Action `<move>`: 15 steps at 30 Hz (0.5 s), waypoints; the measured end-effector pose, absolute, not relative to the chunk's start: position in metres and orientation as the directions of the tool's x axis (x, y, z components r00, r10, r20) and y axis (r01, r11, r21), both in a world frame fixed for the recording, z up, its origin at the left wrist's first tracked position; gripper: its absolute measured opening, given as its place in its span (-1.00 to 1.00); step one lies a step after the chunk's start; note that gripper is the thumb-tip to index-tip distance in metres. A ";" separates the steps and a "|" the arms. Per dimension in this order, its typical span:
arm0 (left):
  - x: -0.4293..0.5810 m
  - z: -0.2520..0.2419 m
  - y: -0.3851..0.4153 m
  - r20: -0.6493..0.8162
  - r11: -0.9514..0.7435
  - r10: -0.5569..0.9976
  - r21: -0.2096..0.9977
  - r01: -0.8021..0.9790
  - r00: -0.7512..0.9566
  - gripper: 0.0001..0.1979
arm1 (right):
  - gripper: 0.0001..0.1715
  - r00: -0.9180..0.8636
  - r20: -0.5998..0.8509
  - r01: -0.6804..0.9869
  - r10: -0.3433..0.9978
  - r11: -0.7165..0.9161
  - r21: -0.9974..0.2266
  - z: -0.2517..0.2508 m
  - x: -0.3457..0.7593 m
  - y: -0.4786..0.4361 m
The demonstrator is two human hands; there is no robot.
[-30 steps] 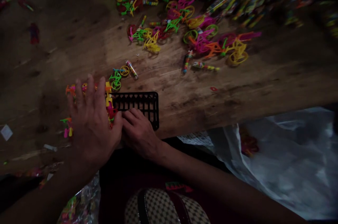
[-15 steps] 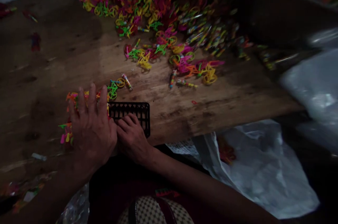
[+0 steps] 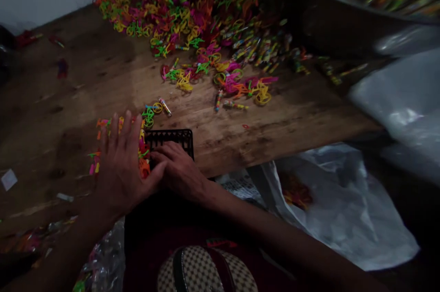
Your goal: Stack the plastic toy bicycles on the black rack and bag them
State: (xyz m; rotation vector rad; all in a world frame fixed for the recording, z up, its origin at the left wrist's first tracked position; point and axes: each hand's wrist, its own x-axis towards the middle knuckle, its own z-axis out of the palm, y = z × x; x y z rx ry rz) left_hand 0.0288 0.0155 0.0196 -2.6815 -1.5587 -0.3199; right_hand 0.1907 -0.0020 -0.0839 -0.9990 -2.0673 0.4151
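Note:
My left hand (image 3: 122, 168) lies flat with fingers stretched out over a cluster of small bright plastic toys (image 3: 142, 163), hiding much of it. Pink, orange, yellow and green pieces show around its edges. Right beside it, my right hand (image 3: 180, 168) has its fingers bent over the near part of a black slatted plastic frame (image 3: 170, 134); its fingertips are partly hidden. The left thumb reaches to the right hand. Just beyond the hands are a green and yellow toy bicycle (image 3: 149, 117) and a small clear tube of coloured beads (image 3: 165, 107).
A big heap of toy bicycles (image 3: 165, 12) covers the far side of the wooden table (image 3: 216, 131), with many bead tubes (image 3: 261, 46) to its right. A large round container (image 3: 343, 1) stands far right. Plastic bags (image 3: 343, 218) hang or lie below the near edge.
The camera view has shifted. My left hand has slid slightly off the right side of the toy cluster, uncovering red and orange pieces. My right hand has moved a little to the right.

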 end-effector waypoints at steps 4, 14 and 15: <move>0.016 0.015 0.007 0.128 -0.527 0.843 0.002 0.850 0.523 -0.06 | -0.74 -0.339 0.454 0.651 0.824 0.554 -0.519 -0.077 0.213 0.023; 0.003 0.007 0.016 0.102 -0.561 0.819 -0.062 0.826 0.564 0.02 | -0.75 -0.338 0.350 0.805 0.874 0.461 -0.373 -0.069 0.209 0.128; 0.001 0.007 0.018 0.105 -0.561 0.819 -0.061 0.826 0.564 0.02 | -0.73 -0.350 0.313 0.814 0.883 0.452 -0.364 -0.069 0.208 0.134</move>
